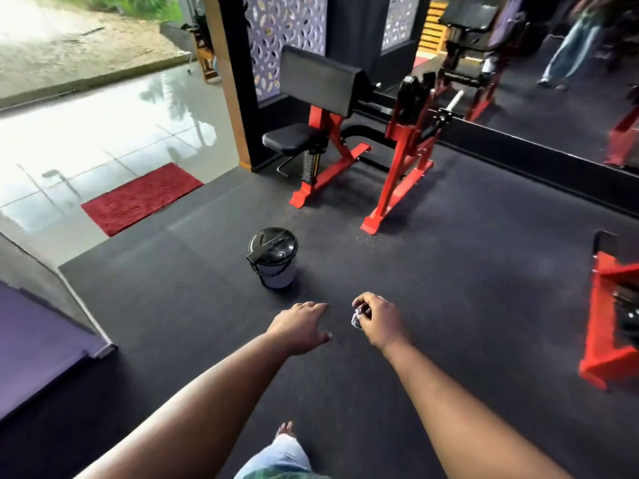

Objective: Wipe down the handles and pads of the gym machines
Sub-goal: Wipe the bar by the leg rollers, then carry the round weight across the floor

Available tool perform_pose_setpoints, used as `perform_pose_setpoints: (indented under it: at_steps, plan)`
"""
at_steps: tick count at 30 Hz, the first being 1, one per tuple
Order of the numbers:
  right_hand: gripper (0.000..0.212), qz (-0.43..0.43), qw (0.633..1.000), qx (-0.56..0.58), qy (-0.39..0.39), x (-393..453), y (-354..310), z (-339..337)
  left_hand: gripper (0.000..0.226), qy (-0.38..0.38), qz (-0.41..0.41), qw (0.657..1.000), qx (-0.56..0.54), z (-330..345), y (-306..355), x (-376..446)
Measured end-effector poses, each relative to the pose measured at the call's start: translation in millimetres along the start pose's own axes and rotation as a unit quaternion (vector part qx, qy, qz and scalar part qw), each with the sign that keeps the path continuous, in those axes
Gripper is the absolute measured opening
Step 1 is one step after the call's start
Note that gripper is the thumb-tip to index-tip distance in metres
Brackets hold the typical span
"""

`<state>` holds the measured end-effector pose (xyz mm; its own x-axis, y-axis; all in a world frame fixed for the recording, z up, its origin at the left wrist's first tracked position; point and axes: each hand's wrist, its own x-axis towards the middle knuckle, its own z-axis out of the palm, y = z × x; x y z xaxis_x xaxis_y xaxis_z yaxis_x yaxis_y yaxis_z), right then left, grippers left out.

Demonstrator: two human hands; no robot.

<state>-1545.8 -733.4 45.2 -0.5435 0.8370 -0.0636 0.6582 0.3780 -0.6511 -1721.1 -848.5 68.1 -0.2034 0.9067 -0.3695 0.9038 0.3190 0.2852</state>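
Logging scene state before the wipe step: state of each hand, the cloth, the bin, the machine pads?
left hand: open, fingers spread, holding nothing
right hand: closed grip on the cloth
cloth: bunched up in the right hand
lidded bin: upright on the floor, lid closed
arm pad: untouched
seat: unoccupied

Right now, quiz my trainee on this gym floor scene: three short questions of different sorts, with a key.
1. True or false: the left hand grips the crumpled cloth.
2. Multiple choice: the lidded bucket stands on A) the red doormat, B) the black rubber floor, C) the seat.
3. Fill in: the preacher curl machine has a ___ frame.

Key: 1 false, the right hand holds it; 2 B; 3 red.
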Motion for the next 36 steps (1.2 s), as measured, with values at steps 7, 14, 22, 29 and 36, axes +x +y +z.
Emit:
perform_pose_setpoints:
  at_steps: [7, 14, 22, 29, 36]
  plan:
    - [0.024, -0.024, 0.999, -0.02, -0.039, 153, 18, 19, 0.078, 0.001, -0.043, 0.998, -0.041, -24, -45, 133]
    - [0.024, -0.019, 0.996, -0.033, -0.078, 284, 13, 18, 0.078, -0.026, -0.075, 0.995, -0.061, -69, -95, 244]
    - [0.025, -0.035, 0.991, -0.015, -0.128, 442, 29, 34, 0.075, -0.036, -0.14, 0.986, -0.087, -116, -129, 360]
    - [0.024, -0.08, 0.978, 0.0, -0.192, 568, 29, 56, 0.073, -0.029, -0.231, 0.964, -0.126, -144, -145, 428]
    - [0.019, -0.117, 0.954, -0.053, -0.271, 665, -8, 90, 0.073, -0.016, -0.27, 0.95, -0.157, -170, -193, 494]
